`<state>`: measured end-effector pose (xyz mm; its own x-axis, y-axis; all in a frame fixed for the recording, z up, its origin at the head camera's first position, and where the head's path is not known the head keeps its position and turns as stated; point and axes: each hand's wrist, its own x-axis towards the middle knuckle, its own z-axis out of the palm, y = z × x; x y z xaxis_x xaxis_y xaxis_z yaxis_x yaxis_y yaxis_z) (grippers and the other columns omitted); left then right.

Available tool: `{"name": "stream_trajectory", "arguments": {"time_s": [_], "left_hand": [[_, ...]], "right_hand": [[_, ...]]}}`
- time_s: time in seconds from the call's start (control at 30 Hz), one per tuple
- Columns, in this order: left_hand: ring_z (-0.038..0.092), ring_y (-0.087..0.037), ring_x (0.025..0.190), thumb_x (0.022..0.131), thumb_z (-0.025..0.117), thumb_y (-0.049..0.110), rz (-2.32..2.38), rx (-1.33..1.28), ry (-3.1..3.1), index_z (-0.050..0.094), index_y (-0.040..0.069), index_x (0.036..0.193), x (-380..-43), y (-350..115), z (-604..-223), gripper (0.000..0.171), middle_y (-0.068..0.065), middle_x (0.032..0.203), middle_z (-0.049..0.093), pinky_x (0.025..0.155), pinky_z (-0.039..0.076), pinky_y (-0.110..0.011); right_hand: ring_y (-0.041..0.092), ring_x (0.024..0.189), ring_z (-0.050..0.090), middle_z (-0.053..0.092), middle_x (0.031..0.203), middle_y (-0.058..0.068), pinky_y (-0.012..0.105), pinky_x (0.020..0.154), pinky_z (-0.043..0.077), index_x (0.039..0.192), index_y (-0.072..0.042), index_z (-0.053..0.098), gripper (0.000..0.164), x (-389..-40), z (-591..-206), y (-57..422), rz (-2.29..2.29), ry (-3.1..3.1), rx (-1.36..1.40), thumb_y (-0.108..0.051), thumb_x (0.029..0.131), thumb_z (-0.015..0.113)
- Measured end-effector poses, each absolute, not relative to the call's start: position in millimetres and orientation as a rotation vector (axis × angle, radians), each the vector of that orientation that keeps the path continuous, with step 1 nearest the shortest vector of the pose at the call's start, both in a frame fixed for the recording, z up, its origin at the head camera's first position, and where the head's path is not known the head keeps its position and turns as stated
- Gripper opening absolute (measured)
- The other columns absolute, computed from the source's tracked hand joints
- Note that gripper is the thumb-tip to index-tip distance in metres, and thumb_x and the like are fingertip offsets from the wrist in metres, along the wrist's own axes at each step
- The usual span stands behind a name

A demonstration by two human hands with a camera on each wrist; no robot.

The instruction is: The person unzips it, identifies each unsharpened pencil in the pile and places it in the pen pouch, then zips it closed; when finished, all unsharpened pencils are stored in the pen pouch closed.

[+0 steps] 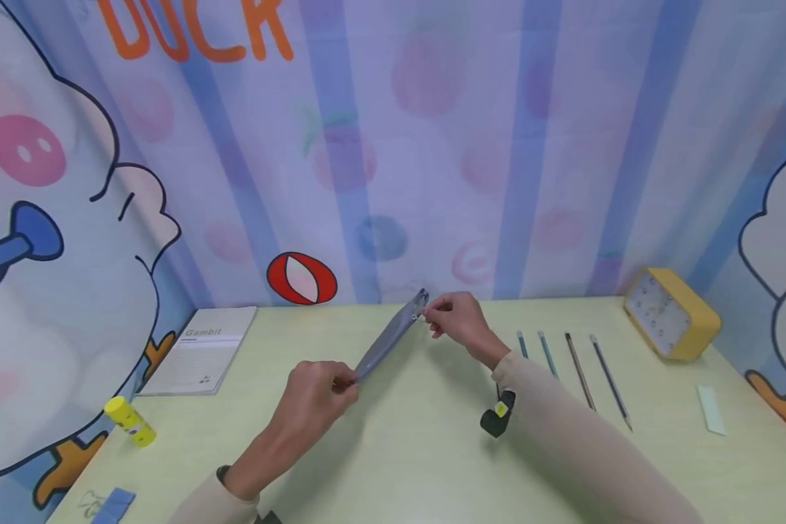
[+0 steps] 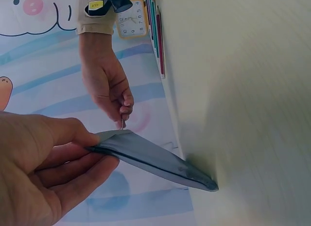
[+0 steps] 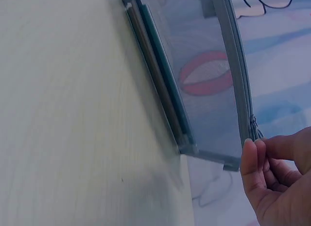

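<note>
A see-through grey zip pouch [image 1: 390,338] stands on its lower edge, slanting away across the table, as the head view shows. My left hand [image 1: 309,402] pinches its near upper corner between thumb and fingers. At the far end, my right hand [image 1: 460,320] pinches the small zipper pull [image 3: 257,132] with thumb and forefinger. Through the clear side in the right wrist view, a few pencils [image 3: 158,73] lie along the pouch's bottom. The zipper strip [image 3: 238,65] runs along its top edge.
Several pencils [image 1: 579,370] lie in a row beyond my right forearm, near a yellow alarm clock [image 1: 675,313] and a pale green strip [image 1: 711,410]. To the left are a booklet [image 1: 196,351], a yellow glue stick [image 1: 129,421] and a blue binder clip [image 1: 113,506]. A printed curtain [image 1: 426,182] borders the table's back.
</note>
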<state>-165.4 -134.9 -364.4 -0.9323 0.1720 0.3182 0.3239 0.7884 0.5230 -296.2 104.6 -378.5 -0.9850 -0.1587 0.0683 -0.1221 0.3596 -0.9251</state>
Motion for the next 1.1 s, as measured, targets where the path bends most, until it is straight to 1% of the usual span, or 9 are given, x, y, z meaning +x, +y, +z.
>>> {"name": "stream_trajectory", "arguments": {"time_s": [0.2, 0.4, 0.53, 0.67, 0.77, 0.83, 0.93, 1.0, 1.1], "left_hand": [[0.057, -0.003, 0.057, 0.079, 0.077, -0.001, -0.871, -0.408, -2.736, 0.08, 0.004, 0.085, -164.2, -137.5, -362.9, 0.009, 0.0, 0.072, 0.073, 0.052, 0.048, -0.015], [0.058, -0.001, 0.06, 0.078, 0.077, 0.0, -0.859, -0.416, -2.745, 0.08, 0.006, 0.084, -165.1, -139.2, -363.8, 0.009, 0.002, 0.071, 0.073, 0.058, 0.05, -0.015], [0.059, -0.001, 0.061, 0.079, 0.076, 0.001, -0.825, -0.429, -2.719, 0.079, 0.006, 0.084, -168.9, -146.0, -363.0, 0.007, 0.003, 0.07, 0.072, 0.059, 0.051, -0.015], [0.06, -0.004, 0.063, 0.08, 0.076, 0.002, -0.774, -0.438, -2.715, 0.078, 0.005, 0.085, -182.1, -154.0, -361.8, 0.006, 0.0, 0.073, 0.073, 0.062, 0.052, -0.017], [0.061, -0.008, 0.065, 0.081, 0.076, 0.001, -0.729, -0.424, -2.726, 0.079, 0.003, 0.087, -196.1, -160.3, -362.5, 0.007, -0.002, 0.075, 0.074, 0.063, 0.053, -0.021], [0.061, -0.01, 0.067, 0.081, 0.076, 0.0, -0.688, -0.414, -2.748, 0.079, 0.002, 0.088, -205.5, -163.9, -363.6, 0.008, -0.004, 0.078, 0.075, 0.065, 0.054, -0.024], [0.061, -0.013, 0.07, 0.081, 0.076, -0.002, -0.623, -0.429, -2.794, 0.08, 0.002, 0.089, -219.1, -168.2, -365.9, 0.009, -0.006, 0.079, 0.076, 0.067, 0.055, -0.028], [0.062, -0.014, 0.071, 0.081, 0.076, -0.004, -0.577, -0.46, -2.829, 0.08, 0.002, 0.089, -228.3, -169.6, -367.8, 0.01, -0.008, 0.08, 0.076, 0.068, 0.056, -0.029], [0.062, -0.015, 0.073, 0.082, 0.077, -0.005, -0.523, -0.521, -2.884, 0.081, 0.001, 0.091, -242.7, -170.5, -371.1, 0.012, -0.009, 0.083, 0.077, 0.069, 0.057, -0.03]], "right_hand": [[0.012, 0.063, 0.067, 0.071, 0.081, 0.007, 0.037, 0.074, 0.062, 0.107, 0.006, 0.073, 0.022, -311.4, -380.6, 122.2, -1.763, 2.617, -0.167, -0.013, 0.098, 0.064], [0.009, 0.061, 0.065, 0.066, 0.074, 0.0, 0.032, 0.071, 0.062, 0.106, 0.01, 0.07, 0.021, -320.5, -382.0, 138.9, -1.861, 2.546, -0.055, -0.008, 0.097, 0.064], [0.007, 0.061, 0.065, 0.066, 0.076, -0.001, 0.035, 0.074, 0.063, 0.108, 0.01, 0.07, 0.022, -317.0, -380.4, 143.6, -1.864, 2.508, -0.038, -0.009, 0.097, 0.064], [0.006, 0.064, 0.064, 0.067, 0.078, -0.001, 0.033, 0.073, 0.062, 0.11, 0.008, 0.069, 0.023, -309.4, -375.0, 153.2, -1.872, 2.484, -0.024, -0.011, 0.098, 0.064], [0.007, 0.067, 0.064, 0.067, 0.08, -0.001, 0.028, 0.069, 0.061, 0.112, 0.008, 0.068, 0.026, -299.3, -370.9, 161.4, -1.864, 2.464, -0.037, -0.014, 0.099, 0.063], [0.008, 0.069, 0.065, 0.068, 0.082, 0.0, 0.029, 0.07, 0.061, 0.113, 0.008, 0.068, 0.028, -290.4, -369.8, 166.2, -1.828, 2.465, -0.058, -0.016, 0.1, 0.062], [0.011, 0.072, 0.066, 0.07, 0.086, 0.002, 0.037, 0.076, 0.061, 0.113, 0.006, 0.068, 0.029, -276.5, -371.2, 171.5, -1.75, 2.474, -0.084, -0.019, 0.101, 0.061], [0.016, 0.075, 0.068, 0.071, 0.089, 0.006, 0.041, 0.079, 0.061, 0.111, 0.005, 0.069, 0.027, -268.3, -373.5, 173.8, -1.69, 2.49, -0.101, -0.019, 0.101, 0.06], [0.022, 0.078, 0.071, 0.072, 0.092, 0.013, 0.043, 0.079, 0.061, 0.107, 0.003, 0.07, 0.024, -258.2, -377.2, 176.4, -1.569, 2.548, -0.128, -0.018, 0.1, 0.061]]}}
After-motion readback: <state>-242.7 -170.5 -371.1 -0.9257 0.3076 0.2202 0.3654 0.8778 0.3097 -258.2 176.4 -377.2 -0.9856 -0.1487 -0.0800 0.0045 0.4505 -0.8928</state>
